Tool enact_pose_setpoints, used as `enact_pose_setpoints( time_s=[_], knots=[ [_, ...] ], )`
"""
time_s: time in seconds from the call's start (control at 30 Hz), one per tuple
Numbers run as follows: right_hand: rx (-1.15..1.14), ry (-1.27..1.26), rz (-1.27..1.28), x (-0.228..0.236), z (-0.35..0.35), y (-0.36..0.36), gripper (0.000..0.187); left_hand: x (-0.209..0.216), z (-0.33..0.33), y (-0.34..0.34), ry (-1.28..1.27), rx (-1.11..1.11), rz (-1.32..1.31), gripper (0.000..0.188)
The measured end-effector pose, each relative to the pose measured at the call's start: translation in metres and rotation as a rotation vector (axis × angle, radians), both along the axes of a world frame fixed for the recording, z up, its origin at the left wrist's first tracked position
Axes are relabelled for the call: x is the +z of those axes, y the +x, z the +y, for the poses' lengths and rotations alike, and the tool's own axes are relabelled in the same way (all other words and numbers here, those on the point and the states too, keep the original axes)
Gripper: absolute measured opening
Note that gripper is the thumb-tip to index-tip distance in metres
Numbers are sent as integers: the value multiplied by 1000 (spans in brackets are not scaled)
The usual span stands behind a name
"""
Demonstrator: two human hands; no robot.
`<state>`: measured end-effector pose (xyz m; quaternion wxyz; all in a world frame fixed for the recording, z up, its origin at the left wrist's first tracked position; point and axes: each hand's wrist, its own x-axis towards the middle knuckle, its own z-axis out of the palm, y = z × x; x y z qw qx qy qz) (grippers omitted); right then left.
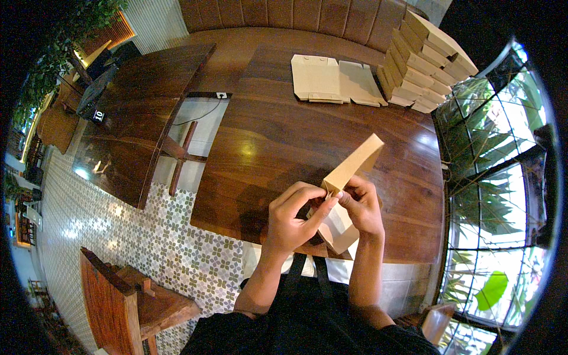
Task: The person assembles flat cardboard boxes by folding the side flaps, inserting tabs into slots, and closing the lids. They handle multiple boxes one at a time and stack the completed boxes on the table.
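The fingers of the left hand (293, 216) are curled in and pinched on a flap of a brown cardboard box (349, 177), thumb and forefinger meeting at the folded edge near the box's middle. The right hand (362, 207) closes on the same box from the other side, its fingertips pressed to the flap just beside those of the left, so both hands grip it together. The box is half folded: one long panel rises up and away toward the right, while a lower panel hangs below the hands near the table's front edge. It is held just above the dark wooden table (272, 142), close to the person's body. At the table's far side lie flat unfolded box blanks (334, 80), and just to their right stands a stack of folded boxes (423, 62) leaning against the padded bench back (284, 15). A second wooden table (136, 112) stands to the left over patterned floor tiles (171, 242).
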<state>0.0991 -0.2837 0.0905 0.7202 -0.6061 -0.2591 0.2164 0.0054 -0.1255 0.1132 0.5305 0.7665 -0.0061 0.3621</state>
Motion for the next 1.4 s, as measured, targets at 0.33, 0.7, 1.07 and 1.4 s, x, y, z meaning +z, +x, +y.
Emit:
enact_pose_setpoints(
  time_s=[0.33, 0.7, 1.07, 1.4],
  knots=[
    [104, -63, -88, 2, 0, -4, 25, 0, 3, -1, 38, -33, -1, 17],
    [22, 76, 166, -14, 7, -19, 31, -1, -5, 1, 55, 83, -37, 18],
    [-76, -281, -271, 22, 0, 5, 15, -3, -2, -1, 36, 77, -48, 17],
    [-6, -121, -150, 3, -4, 17, 10, -2, -6, -1, -25, 83, 20, 14]
  ],
)
